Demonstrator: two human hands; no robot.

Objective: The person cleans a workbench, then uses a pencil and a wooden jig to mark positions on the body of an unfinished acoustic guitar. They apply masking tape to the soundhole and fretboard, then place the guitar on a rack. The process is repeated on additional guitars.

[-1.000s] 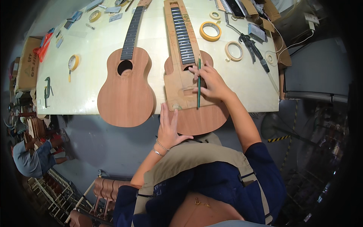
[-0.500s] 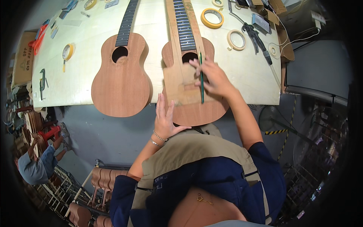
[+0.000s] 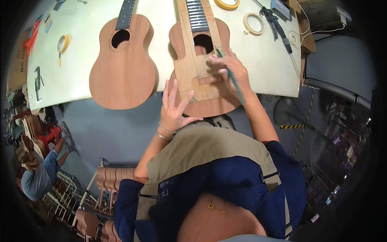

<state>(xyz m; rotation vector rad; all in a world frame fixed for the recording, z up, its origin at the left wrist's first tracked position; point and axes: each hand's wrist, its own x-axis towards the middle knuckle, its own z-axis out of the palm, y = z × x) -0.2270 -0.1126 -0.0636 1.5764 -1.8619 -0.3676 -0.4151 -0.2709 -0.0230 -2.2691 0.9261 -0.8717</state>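
A ukulele [image 3: 209, 109] lies on the table in front of me, its lower end toward my body. On top of it rests a flat wooden template [image 3: 185, 76] with a rectangular slot, its two long arms running up either side of the fretboard [image 3: 195, 16]. My left hand [image 3: 175, 105] is open, fingers spread over the template's lower left part and the ukulele's edge. In my right hand [image 3: 236, 74], over the template's right side, is a green pencil [image 3: 233, 78], slanted, its upper end near the sound hole [image 3: 203, 43].
A second ukulele [image 3: 121, 72] lies to the left. Tape rolls [image 3: 254, 23], a black air gun [image 3: 274, 26] and a clamp [image 3: 38, 84] are on the table [image 3: 76, 82]. A fan [image 3: 284, 111] stands at the right; another person [image 3: 40, 177] is at far left.
The pencil has gone from nearly upright to slanted in my right hand. My left fingers have come onto the template. The whole view has shifted, so the table sits higher in the picture.
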